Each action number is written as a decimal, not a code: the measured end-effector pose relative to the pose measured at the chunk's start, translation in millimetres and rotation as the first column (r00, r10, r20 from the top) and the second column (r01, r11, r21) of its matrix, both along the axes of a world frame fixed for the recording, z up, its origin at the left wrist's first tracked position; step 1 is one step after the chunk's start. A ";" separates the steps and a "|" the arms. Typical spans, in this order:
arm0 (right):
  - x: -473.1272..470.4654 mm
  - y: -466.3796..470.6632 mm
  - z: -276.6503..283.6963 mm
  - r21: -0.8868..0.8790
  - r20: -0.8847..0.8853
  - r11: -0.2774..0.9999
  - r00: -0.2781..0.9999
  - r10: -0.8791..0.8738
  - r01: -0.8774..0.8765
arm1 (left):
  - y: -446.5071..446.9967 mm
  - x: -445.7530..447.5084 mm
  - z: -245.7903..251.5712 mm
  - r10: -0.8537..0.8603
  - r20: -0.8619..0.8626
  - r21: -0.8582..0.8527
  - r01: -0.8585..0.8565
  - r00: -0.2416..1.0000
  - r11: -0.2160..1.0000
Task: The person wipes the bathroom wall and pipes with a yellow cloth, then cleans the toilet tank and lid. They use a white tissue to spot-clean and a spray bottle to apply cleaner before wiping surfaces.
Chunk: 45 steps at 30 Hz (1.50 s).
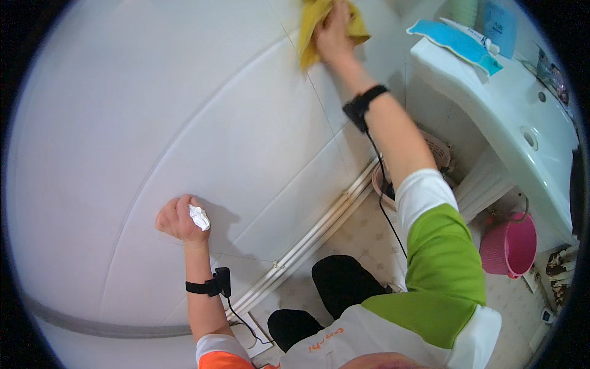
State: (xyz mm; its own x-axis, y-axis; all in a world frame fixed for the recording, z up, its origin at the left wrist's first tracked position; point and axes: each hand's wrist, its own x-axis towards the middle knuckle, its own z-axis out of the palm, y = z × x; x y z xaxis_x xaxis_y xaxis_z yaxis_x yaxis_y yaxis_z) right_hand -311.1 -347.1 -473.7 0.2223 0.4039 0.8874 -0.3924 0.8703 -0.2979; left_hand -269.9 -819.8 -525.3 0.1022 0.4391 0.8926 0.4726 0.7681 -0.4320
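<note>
My right hand [334,39], at the top of the view, presses a yellow cloth [311,34] against the white tiled wall [230,120]. Its fingers are partly hidden in the cloth's folds. My left hand [180,220] is closed in a fist at the lower left, close to the same wall, around a crumpled white wad [199,217] that looks like paper or cloth. Each wrist bears a black strap with a small device and a cable.
Pipes [313,226] run along the wall's foot. At right stands a white washbasin [498,120] with a blue cloth-like item [454,44], a tube [470,33] and a blue bottle [500,30]. Beneath are a pink bucket [507,246] and a pink basket [385,184].
</note>
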 end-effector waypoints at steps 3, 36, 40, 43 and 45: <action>-15.4 67.6 -4.1 -0.311 0.404 0.867 0.880 -0.251 0.390 | 0.1 -3.9 -4.4 0.006 -0.020 -0.002 -0.006 1.000 1.000; -8.0 -284.6 -98.9 -0.082 0.338 0.996 0.941 0.013 0.016 | -109.2 -37.4 -1.2 0.012 0.084 0.116 -0.022 0.996 0.993; 31.5 -361.2 -107.9 0.537 0.805 0.624 0.566 -0.178 -0.568 | -128.4 -42.9 -8.7 0.092 0.017 0.120 -0.093 0.996 0.988; 24.6 -363.7 -123.9 0.744 0.665 0.231 0.728 -0.164 -0.627 | -127.4 -43.5 -12.4 0.029 0.086 0.191 -0.045 0.996 0.981; 4.7 -333.2 -113.5 0.617 0.782 0.267 0.616 -0.098 -0.740 | -126.5 -39.2 -11.1 -0.003 0.102 0.165 -0.014 0.995 0.986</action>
State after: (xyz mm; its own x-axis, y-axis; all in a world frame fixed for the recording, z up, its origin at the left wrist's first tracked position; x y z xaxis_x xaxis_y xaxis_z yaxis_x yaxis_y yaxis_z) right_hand -306.3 -680.3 -587.2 -0.4009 -0.7648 0.5043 -0.8057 0.5563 0.2031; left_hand -309.1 -946.3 -536.4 0.0053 0.2851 0.9585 0.5028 0.8278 -0.2490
